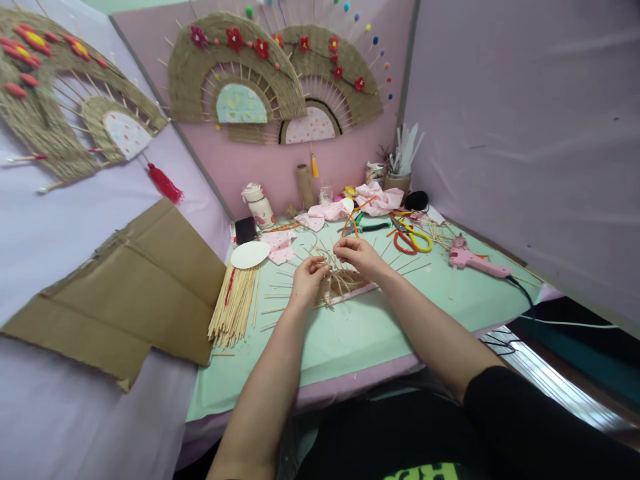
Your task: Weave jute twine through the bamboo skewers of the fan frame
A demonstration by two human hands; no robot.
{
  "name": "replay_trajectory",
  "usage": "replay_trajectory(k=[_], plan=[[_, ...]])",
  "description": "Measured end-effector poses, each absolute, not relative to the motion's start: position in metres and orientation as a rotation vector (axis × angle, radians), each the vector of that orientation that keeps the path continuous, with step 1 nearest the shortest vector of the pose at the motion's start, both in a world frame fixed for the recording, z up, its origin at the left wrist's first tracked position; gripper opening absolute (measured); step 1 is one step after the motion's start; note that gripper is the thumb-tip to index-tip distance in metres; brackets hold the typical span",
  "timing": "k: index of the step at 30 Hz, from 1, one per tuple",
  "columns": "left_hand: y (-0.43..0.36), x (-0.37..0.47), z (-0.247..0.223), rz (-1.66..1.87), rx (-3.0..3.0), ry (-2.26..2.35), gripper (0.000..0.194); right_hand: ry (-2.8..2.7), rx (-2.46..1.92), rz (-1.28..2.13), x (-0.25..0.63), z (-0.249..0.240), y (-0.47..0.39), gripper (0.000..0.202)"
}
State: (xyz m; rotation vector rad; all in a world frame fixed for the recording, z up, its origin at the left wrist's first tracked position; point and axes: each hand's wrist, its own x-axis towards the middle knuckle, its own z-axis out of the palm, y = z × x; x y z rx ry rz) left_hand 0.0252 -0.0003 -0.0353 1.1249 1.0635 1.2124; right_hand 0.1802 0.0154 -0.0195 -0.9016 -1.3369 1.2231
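Observation:
A half-round fan piece (353, 291) lies on the table, with thin wooden sticks (280, 295) spreading out from it and loose tan twine (341, 281) tangled over its middle. Over its left side, my left hand (309, 279) is closed, thumb and fingers pinched on a strand of the twine. My right hand (359, 257) is held a little higher and to the right, its fingertips pinched together on twine too. Both hands cover part of the fan, and the strand between the fingertips is very thin.
At left lie a bundle of sticks (234, 303), a white oval disc (250, 255) and a cardboard sheet (120, 300). Behind stand a bottle (258, 207) and a cardboard tube (304, 185). Pliers (373, 227), scissors (413, 239) and a corded pink glue gun (477, 263) lie right.

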Motion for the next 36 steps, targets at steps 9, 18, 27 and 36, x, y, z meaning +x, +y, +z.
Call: replay_trajectory(k=[9,18,27,36], plan=[[-0.001,0.023,-0.032,1.190,1.192,1.023,0.026,-0.917,-1.111,1.444,0.181,-0.022,0.020,0.014],[-0.004,0.028,-0.038,0.985,1.770,1.101,0.012,-1.232,-0.845,1.333,0.179,-0.024,0.017,0.022],[0.000,0.026,-0.039,1.247,1.662,1.266,0.018,-1.252,-1.066,1.215,0.179,-0.027,0.023,0.036],[0.001,0.023,-0.039,1.337,1.658,1.263,0.020,-1.730,-1.058,1.272,0.178,-0.025,0.011,0.030]])
